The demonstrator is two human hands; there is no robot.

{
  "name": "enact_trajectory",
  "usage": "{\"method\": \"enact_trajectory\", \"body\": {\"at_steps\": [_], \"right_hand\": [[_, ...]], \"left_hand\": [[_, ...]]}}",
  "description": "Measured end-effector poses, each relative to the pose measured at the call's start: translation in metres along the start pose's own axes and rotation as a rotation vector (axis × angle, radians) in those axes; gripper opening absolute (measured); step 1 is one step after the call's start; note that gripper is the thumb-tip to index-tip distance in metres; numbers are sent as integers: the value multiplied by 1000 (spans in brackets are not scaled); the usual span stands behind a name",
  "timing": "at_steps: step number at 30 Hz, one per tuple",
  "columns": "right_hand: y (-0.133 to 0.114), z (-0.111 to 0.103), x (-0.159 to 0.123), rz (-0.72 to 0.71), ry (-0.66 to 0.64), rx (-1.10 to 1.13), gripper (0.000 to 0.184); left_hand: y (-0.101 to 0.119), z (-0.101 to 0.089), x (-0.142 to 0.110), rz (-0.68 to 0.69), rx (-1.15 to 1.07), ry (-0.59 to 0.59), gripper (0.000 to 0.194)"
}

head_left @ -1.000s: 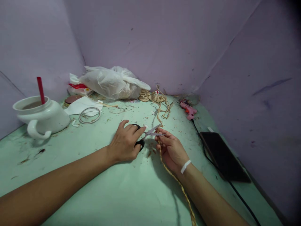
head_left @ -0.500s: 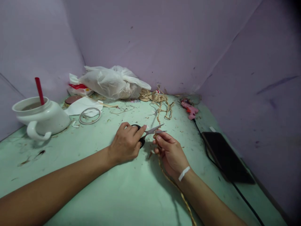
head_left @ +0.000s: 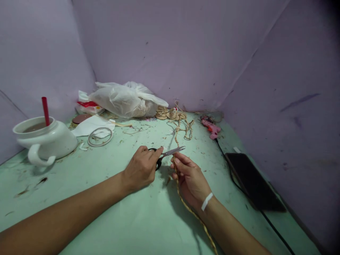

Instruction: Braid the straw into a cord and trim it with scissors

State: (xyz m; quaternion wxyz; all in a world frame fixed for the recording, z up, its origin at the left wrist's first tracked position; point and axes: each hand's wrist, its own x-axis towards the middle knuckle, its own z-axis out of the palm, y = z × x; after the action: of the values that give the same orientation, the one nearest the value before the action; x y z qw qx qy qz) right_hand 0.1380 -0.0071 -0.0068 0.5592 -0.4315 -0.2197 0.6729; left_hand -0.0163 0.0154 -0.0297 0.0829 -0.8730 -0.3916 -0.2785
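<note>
- Presently curled around black handles of scissors (head_left: 174,151) with left hand (head_left: 143,164), index finger stretched toward pivot.
- Pinching braided cord (head_left: 182,200) between thumb and fingers of right hand (head_left: 193,180), just below nearly closed blades; cannot tell whether touching cord with blades.
- Trailing, as to cord, from right hand toward lower edge, beside right forearm.
- Beyond, on green table (head_left: 114,223): tangled cord pile (head_left: 182,117), plastic bag (head_left: 124,101).
- Rightward: pink glue gun (head_left: 211,129).

Light was dim, diffuse. Soft shadow lay under the right hand (head_left: 192,180) on green tabletop (head_left: 119,223). View's top-right corner was near black.
</note>
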Motion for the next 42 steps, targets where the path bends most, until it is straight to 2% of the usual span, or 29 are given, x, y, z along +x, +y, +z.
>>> {"method": "enact_trajectory", "body": {"at_steps": [2,5,8,11,13,16,20,23,26,29,32,35,39,42], "right_hand": [[0,-1,0,-1,-11,-1,26],[-1,-1,0,16,-3,3,28],[-1,1,-1,79,16,-11,30],[0,4,-4,117,1,-38,30],[2,6,-6,140,-24,-63,29],[5,7,-8,159,-52,-126,26],[13,6,-11,155,-102,-263,22],[15,6,-12,149,-129,-351,21],[14,6,-12,146,-140,-395,24],[11,5,-11,111,-162,-404,27],[12,3,-9,54,-153,-428,25],[14,2,-8,-103,-161,-507,18],[17,-1,-7,-370,-201,-603,15],[17,-3,-7,-326,-219,-629,16]], "left_hand": [[-2,0,-1,-118,-115,77,39],[-5,0,0,-420,-340,144,33],[-7,-4,8,-666,-656,98,34],[-6,-12,21,-773,-930,66,39],[-6,-17,28,-803,-1021,42,40],[-6,-21,34,-793,-1041,-9,39],[-3,-21,36,-773,-1159,-200,36],[1,-22,38,-868,-1338,-309,35],[3,-24,39,-922,-1422,-233,38],[1,-25,39,-883,-1470,-90,40],[-1,-25,38,-892,-1442,-13,40],[1,-23,37,-957,-1416,-4,38],[4,-19,33,-1006,-1505,-73,36],[3,-16,32,-987,-1512,-82,38]]}}
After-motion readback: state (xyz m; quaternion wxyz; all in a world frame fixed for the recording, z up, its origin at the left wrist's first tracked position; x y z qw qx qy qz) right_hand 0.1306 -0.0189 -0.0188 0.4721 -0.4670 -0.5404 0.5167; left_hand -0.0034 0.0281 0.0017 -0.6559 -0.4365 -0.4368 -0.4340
